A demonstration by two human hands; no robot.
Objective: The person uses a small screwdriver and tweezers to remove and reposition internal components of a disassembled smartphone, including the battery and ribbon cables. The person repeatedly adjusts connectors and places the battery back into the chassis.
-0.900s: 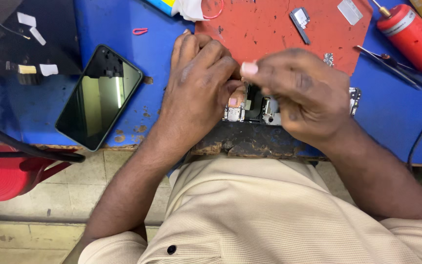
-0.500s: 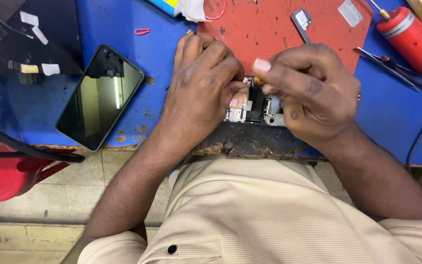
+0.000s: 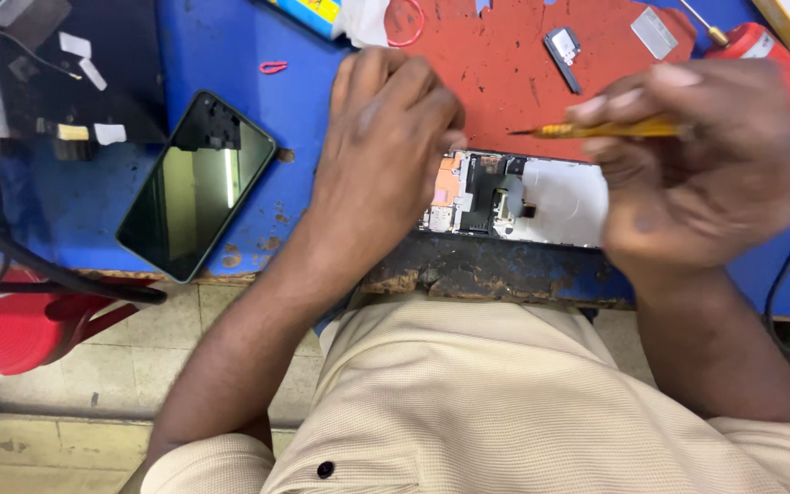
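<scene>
A: Where is the opened phone point(image 3: 514, 197) located, and how is its long axis set?

B: It is laid flat at the near edge of the worktop point(image 3: 230, 55), partly on the red mat point(image 3: 505, 73). The long axis is set left to right, parallel to that edge. The circuit-board end is turned toward the left hand point(image 3: 381, 151); the pale, bare end is turned toward the right hand point(image 3: 697, 174).

A: What is contained in the phone shell?

B: A board with dark components and an orange patch is seen in its left part. The right part is covered by a pale plate.

A: State of the fingers?

B: The left fingers are pressed down, closed over the phone's left end. The right fingers are closed around a yellow-handled screwdriver point(image 3: 610, 130), held above the phone, with its tip pointed left and clear of the board.

A: Other items relative to the phone?

B: A detached dark screen panel point(image 3: 196, 187) is placed well to its left. A red cylindrical tool point(image 3: 779, 69) is placed beyond its right end.
</scene>
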